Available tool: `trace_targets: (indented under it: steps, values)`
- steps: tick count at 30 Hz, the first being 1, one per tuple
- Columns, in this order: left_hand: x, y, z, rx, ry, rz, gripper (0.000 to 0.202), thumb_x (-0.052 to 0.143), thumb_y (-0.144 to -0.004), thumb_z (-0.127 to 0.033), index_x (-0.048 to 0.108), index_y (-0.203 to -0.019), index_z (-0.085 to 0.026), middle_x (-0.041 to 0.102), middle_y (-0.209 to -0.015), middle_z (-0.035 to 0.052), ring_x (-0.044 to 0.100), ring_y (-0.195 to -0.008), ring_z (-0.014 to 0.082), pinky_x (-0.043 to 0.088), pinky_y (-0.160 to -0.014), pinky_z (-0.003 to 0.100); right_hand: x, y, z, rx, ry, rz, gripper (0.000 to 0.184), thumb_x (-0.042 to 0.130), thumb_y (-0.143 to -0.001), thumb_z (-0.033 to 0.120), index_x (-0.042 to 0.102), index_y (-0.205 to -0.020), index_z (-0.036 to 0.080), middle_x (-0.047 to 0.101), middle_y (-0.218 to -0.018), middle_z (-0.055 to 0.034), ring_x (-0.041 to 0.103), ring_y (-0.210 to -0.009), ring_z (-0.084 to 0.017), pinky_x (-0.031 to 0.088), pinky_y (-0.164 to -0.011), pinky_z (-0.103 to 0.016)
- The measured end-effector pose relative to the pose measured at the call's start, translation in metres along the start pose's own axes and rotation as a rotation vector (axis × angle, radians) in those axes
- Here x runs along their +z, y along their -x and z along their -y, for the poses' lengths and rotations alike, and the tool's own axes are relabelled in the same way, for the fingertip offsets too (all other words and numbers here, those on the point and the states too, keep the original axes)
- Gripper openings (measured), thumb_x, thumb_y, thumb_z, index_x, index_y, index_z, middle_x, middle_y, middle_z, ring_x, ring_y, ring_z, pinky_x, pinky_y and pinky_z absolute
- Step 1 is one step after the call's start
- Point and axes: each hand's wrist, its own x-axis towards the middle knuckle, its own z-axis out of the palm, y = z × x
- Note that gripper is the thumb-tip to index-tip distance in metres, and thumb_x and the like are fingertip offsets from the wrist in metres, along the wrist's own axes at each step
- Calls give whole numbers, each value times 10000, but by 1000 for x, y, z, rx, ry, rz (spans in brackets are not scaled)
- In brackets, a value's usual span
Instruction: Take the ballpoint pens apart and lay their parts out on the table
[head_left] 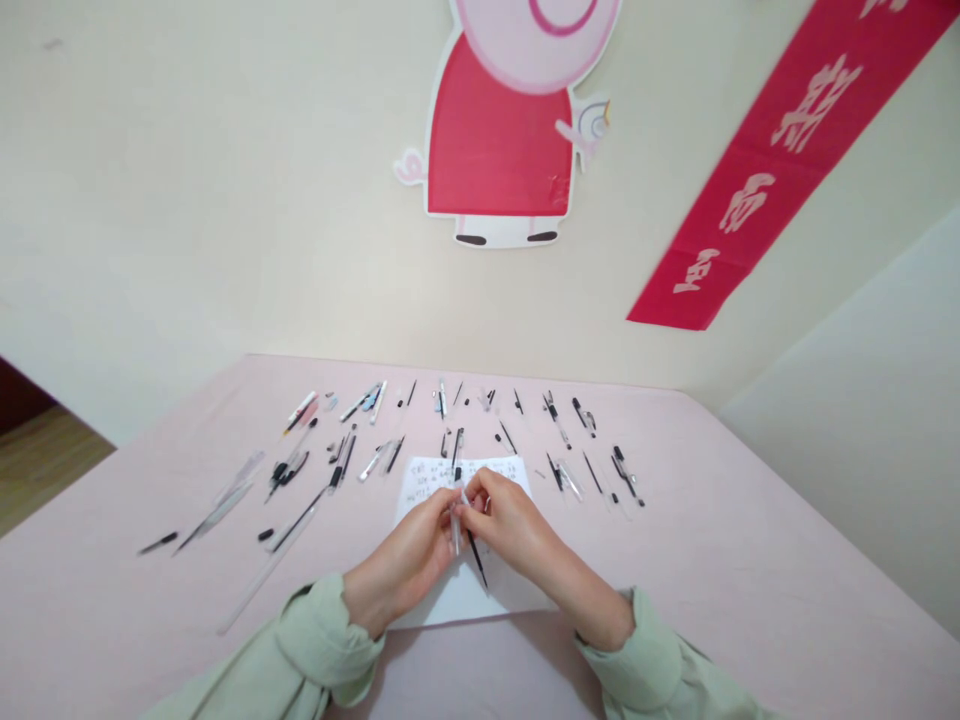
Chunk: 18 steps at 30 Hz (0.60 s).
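Observation:
Over a sheet of paper (pixel 435 605) with handwriting near its top, both of my hands meet, fingertips close together. Closed around a transparent pen barrel (pixel 456 535), my left hand (pixel 420 545) keeps it nearly upright in view. My right hand (pixel 510 515) pinches a thin pen refill (pixel 478 563) whose dark end slants down toward the paper. Just beyond the fingertips a small black piece (pixel 458 474) shows; whether it belongs to the barrel is hidden by my fingers.
Pink cloth covers the table (pixel 675 600). Taken-apart pens, caps and refills lie in rows across its far half. At left are a long transparent tube (pixel 251 590), a black cap (pixel 265 535) and a dark refill (pixel 195 532). The wall (pixel 300 200) rises behind the table.

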Motion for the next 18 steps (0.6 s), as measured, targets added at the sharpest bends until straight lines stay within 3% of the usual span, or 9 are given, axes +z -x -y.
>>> trace_targets:
  steps: [5, 10, 15, 18]
  values:
    - [3, 0, -2, 5, 67, -45, 218, 441, -872, -80, 621, -753, -115, 648, -717, 58, 619, -654, 122, 530, -657, 229, -9, 0, 6, -25, -121, 25, 56, 545, -800, 157, 571, -838, 187, 577, -700, 22, 538, -632, -118, 385, -586, -223]
    - [-5, -5, -19, 21, 125, -265, 207, 448, -871, -36, 573, -721, -104, 594, -647, 26, 555, -521, 58, 505, -524, 157, -13, -6, -8, -52, -52, -69, 63, 513, -826, 154, 565, -829, 189, 590, -763, 16, 525, -659, -115, 381, -624, -231]
    - [-17, -13, -42, 148, 115, -325, 217, 443, -907, -103, 501, -701, -132, 514, -578, -18, 483, -439, 35, 442, -422, 116, 5, 0, -15, -114, 160, 101, 119, 546, -809, 123, 595, -878, 207, 569, -813, 7, 524, -744, -128, 354, -671, -237]
    - [-22, -16, -45, 180, 112, -361, 220, 453, -915, -137, 471, -696, -145, 484, -566, -34, 454, -420, 26, 418, -400, 102, 15, 6, -12, -116, 205, 131, 159, 527, -833, 135, 591, -945, 229, 562, -860, 7, 535, -767, -127, 348, -670, -230]
